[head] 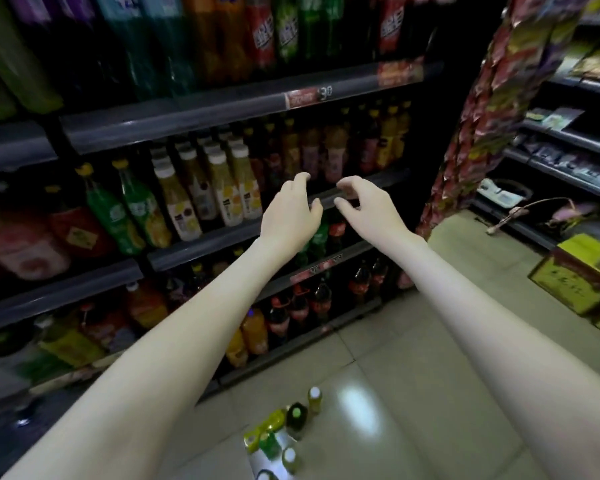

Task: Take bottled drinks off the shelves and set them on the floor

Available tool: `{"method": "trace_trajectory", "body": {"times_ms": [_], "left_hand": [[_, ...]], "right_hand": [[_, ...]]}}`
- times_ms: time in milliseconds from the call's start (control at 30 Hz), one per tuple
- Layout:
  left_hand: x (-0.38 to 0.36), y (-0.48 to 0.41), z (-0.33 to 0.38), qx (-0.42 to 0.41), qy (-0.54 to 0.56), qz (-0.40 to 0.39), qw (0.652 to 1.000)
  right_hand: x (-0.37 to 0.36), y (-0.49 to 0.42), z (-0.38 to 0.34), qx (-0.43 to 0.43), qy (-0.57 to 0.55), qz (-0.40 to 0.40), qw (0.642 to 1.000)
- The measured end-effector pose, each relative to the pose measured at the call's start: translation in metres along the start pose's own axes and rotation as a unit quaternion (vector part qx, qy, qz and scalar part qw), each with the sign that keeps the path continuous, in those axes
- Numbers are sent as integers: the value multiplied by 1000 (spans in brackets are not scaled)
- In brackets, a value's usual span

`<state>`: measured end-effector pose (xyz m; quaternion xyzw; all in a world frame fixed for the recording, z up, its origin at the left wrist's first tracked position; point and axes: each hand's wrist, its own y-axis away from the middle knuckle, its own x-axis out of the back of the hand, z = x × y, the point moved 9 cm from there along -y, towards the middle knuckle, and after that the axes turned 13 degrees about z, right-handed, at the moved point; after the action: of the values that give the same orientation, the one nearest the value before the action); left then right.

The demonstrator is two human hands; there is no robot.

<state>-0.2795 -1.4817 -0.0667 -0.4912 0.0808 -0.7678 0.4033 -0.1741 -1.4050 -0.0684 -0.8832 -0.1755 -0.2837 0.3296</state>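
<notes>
Both my arms reach toward a dark drinks shelf (368, 187) at mid height. My left hand (291, 213) hovers in front of the shelf edge with loosely curled fingers, holding nothing. My right hand (364, 206) is beside it, fingers also loosely bent and empty. Just behind them stand brown and pink bottled drinks (333, 150). White-capped yellow juice bottles (229, 188) stand to the left. Several green and yellow bottles (284, 427) stand on the tiled floor (413, 341) below my arms.
Large soda bottles (222, 32) fill the top shelf; cola and orange bottles (291, 317) fill the lower ones. A hanging strip of snack packets (492, 98) is at right. Yellow cartons (575, 275) and another shelving unit (568, 140) line the right side.
</notes>
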Motion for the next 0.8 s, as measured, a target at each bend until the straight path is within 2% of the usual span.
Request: {"method": "trace_trajectory", "body": {"times_ms": [333, 567, 800], "left_hand": [[-37, -73, 71, -30, -14, 37, 999], [-69, -192, 91, -52, -27, 108, 992], [-90, -306, 85, -46, -74, 158, 984]], "right_hand": [[71, -85, 37, 14, -14, 77, 997], [108, -199, 68, 45, -52, 138, 988], [107, -322, 115, 24, -40, 137, 989]]}}
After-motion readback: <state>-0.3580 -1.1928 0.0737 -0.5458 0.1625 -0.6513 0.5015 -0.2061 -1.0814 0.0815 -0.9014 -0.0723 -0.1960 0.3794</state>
